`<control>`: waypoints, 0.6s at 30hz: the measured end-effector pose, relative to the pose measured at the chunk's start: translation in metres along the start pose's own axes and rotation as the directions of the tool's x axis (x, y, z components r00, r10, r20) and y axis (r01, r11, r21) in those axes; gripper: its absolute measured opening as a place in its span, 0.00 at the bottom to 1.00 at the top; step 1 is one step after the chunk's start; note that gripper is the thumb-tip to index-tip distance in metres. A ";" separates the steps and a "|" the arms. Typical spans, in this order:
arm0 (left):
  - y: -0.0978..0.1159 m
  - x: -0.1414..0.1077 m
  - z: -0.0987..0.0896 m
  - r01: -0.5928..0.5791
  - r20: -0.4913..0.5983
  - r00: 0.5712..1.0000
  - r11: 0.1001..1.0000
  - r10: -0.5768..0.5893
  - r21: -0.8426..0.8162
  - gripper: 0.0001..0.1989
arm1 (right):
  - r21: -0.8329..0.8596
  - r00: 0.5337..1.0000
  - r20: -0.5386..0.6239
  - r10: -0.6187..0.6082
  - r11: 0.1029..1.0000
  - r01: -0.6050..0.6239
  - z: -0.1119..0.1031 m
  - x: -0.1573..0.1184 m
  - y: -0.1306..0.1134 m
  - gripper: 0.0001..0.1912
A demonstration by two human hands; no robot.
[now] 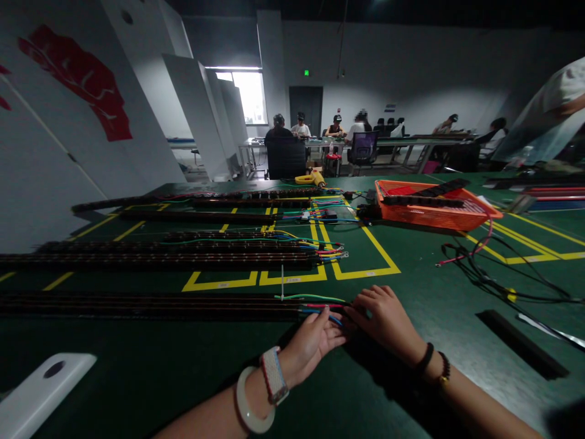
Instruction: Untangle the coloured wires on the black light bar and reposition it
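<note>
Long black cable bundles [150,306] lie side by side on the green table [183,366], and green, red and blue wires [322,299] come out of their right end. My left hand [315,342], palm turned up, is closed round the blue and red wire ends, its thumb on top. Touching it from the right, my right hand [381,314] has its fingers curled over the same wire ends; the tips are partly hidden. A white zip tie [282,283] stands upright at the bundle near the green wire.
More black bundles [183,256] lie behind. An orange basket [420,216] holding black strips stands at the back right, near a yellow heat gun [313,178]. Black cables [525,268] and a black strip [521,343] lie right. A white object [50,390] is at left. People sit beyond.
</note>
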State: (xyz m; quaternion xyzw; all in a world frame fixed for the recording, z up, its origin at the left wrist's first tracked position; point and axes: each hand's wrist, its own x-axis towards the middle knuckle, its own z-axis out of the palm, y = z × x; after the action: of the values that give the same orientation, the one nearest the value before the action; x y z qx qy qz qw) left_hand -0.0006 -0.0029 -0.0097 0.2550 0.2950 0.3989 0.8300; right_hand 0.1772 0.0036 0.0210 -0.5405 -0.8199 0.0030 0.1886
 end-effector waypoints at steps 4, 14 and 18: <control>0.001 -0.001 0.002 0.015 0.005 1.000 0.999 -0.015 0.046 0.16 | -0.027 1.000 -0.021 -0.001 1.000 0.000 0.010 0.004 0.005 0.15; 0.006 -0.003 0.004 0.045 0.018 0.999 0.999 -0.045 0.011 0.14 | 0.020 0.993 -0.065 -0.103 0.994 0.104 0.004 -0.003 0.008 0.16; 0.006 -0.003 0.002 0.055 0.013 0.998 0.998 -0.055 -0.031 0.11 | -0.005 0.966 -0.113 -0.233 0.972 0.234 -0.009 -0.008 0.001 0.19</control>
State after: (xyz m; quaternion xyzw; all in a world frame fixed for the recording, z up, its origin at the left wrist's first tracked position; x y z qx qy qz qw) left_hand -0.0034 -0.0022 -0.0038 0.2361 0.2907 0.3788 0.8463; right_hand 0.1831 -0.0045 0.0266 -0.4388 -0.8658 -0.0464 0.2359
